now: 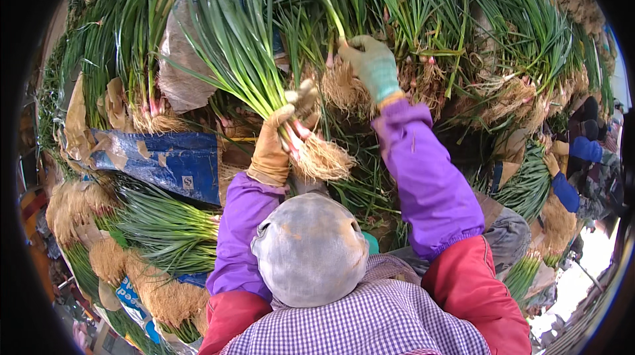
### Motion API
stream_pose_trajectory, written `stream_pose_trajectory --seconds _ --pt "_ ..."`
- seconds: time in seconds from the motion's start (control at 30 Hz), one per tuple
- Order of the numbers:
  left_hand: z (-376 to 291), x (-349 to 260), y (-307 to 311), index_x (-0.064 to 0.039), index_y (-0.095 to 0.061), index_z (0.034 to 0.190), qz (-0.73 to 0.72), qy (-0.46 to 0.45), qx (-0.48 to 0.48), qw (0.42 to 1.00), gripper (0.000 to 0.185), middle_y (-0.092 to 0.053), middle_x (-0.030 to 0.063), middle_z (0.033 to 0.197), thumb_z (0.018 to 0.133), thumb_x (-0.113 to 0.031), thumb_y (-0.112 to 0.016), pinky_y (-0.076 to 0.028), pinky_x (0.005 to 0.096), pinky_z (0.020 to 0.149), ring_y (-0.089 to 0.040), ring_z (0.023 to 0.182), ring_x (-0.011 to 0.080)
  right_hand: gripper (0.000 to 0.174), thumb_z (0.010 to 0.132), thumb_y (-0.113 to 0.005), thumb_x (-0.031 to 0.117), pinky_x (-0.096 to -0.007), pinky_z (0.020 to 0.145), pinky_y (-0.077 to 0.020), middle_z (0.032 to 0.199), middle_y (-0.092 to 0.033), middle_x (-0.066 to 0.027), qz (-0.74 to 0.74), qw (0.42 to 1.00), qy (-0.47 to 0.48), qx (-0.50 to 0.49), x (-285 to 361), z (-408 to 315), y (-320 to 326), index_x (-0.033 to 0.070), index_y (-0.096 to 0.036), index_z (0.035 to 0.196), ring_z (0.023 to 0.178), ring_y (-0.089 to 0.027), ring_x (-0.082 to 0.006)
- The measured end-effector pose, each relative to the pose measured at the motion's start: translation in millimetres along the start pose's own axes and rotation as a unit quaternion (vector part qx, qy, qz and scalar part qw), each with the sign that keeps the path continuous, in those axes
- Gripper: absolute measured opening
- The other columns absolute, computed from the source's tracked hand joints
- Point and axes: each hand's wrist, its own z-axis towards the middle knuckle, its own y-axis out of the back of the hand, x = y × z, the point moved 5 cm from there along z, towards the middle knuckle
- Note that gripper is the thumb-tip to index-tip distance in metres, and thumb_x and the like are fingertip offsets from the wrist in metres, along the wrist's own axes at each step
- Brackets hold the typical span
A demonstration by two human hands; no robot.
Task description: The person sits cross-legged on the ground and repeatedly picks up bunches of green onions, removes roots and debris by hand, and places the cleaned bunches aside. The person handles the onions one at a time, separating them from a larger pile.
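Observation:
My left hand [275, 144], in a tan glove, is closed around a bunch of young green garlic [263, 82]. Pinkish stem bases and pale roots stick out below the grip, and the long leaves fan upward. Farther forward and to the right, my right hand [369, 65] wears a green glove. Between its thumb and fingers it grips a single garlic stalk [333, 15] near the pink base. Loose garlic plants [431, 13] lie in a heap around and behind that hand, roots towards me.
A blue printed sack [163, 161] lies left of my left arm. Stacked garlic bundles [168, 228] with matted roots [166, 295] are at lower left. At the right edge, another person's gloved hands [555, 156] touch a bundle [526, 181]. My cap [312, 251] fills the lower middle.

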Motion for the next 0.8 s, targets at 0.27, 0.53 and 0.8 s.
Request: stream_pose_trajectory --seconds 0.27,0.53,0.8 --pt "9 23 10 0.005 -0.049 0.123 -0.058 0.105 0.067 0.99 0.041 -0.059 0.0108 0.093 0.091 -0.021 -0.056 -0.054 0.0341 0.084 -0.062 0.071 0.0183 0.031 0.096 -0.044 0.034 -0.0308 0.057 -0.054 0.074 -0.065 -0.0054 -0.107 0.897 0.413 0.12 15 -62 -31 0.012 -0.063 0.087 0.068 -0.066 -0.0136" --pt "-10 -32 -20 -0.002 -0.05 0.105 -0.149 0.032 0.152 0.977 0.02 -0.044 -0.0041 0.068 0.094 -0.016 -0.056 -0.057 0.0317 0.072 -0.047 0.058 0.0097 0.043 0.09 -0.056 0.035 -0.0379 0.096 -0.0468 0.121 -0.063 -0.0119 -0.069 0.992 -0.095 0.052 26 76 -30 0.013 -0.06 0.127 0.112 -0.061 -0.026" --pt "-2 -21 8 -0.002 -0.055 0.114 0.014 0.033 -0.011 0.999 0.032 -0.052 0.0009 0.069 0.09 -0.024 -0.058 -0.057 0.03 0.059 -0.059 0.068 0.0174 0.034 0.089 -0.057 0.037 -0.0364 0.077 -0.0499 0.085 -0.067 -0.0077 -0.103 0.993 -0.055 -0.012 -4 27 45 0.008 -0.071 0.102 0.076 -0.063 -0.0173"
